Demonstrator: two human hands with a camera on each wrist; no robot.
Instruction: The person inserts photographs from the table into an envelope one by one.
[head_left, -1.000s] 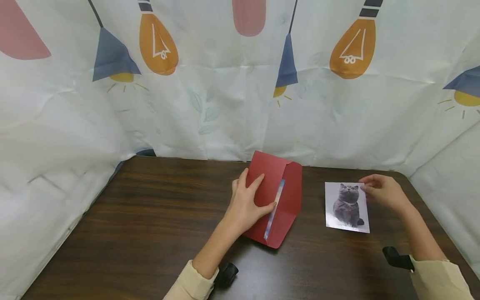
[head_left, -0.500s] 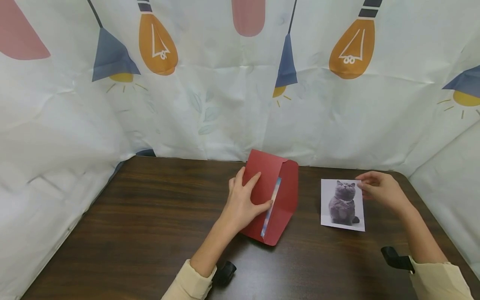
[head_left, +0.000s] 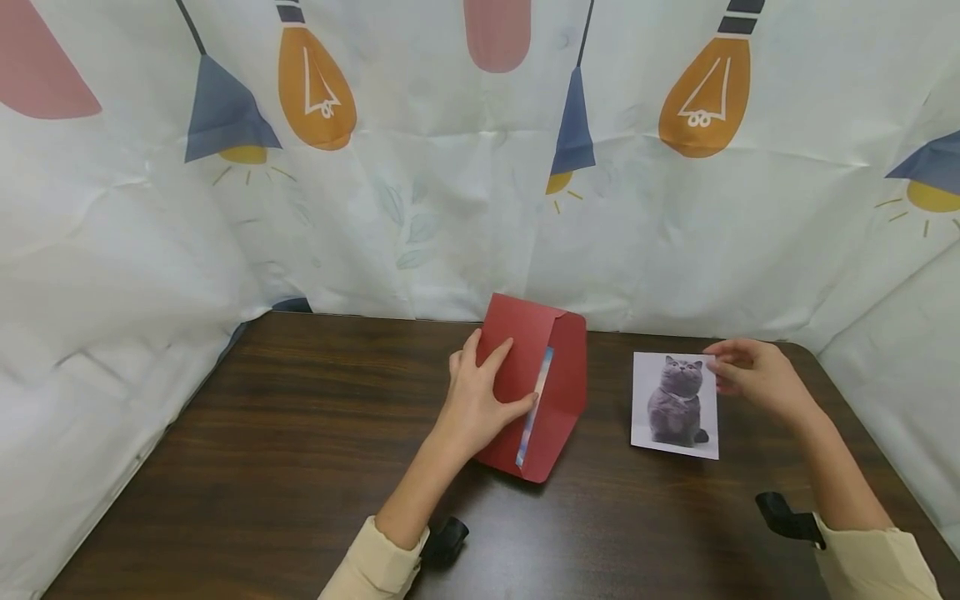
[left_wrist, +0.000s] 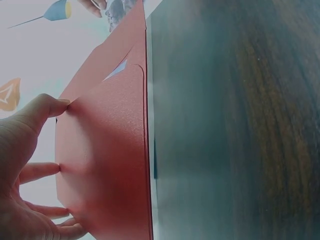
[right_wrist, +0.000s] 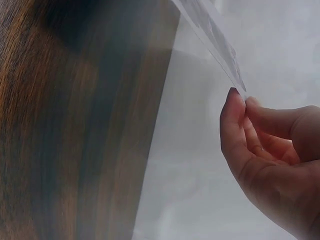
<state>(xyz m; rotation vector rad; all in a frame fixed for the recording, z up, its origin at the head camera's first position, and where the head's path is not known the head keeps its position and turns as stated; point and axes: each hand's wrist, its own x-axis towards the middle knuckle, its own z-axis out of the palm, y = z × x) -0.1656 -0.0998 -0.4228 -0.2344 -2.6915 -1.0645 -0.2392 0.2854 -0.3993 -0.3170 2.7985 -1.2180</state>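
Near the back centre of the table, a red envelope lies slanted, its flap folded out to the right. A blue-and-white strip of something inside shows along its mouth. My left hand presses on the envelope with spread, fairly straight fingers, the thumb tip at the mouth's edge. To the right, my right hand pinches the upper right corner of a picture card of a grey cat between thumb and index finger. In the right wrist view the card appears nearly edge-on, raised from the pinch.
The dark wooden table meets a white curtain printed with lamps and bulbs at the back and sides. Both cuffs carry black wrist mounts, one at the left sleeve and one at the right sleeve.
The envelope and my left hand have shifted a little left and toward the back. My right hand has brought the cat card slightly left and back as well, still pinched.
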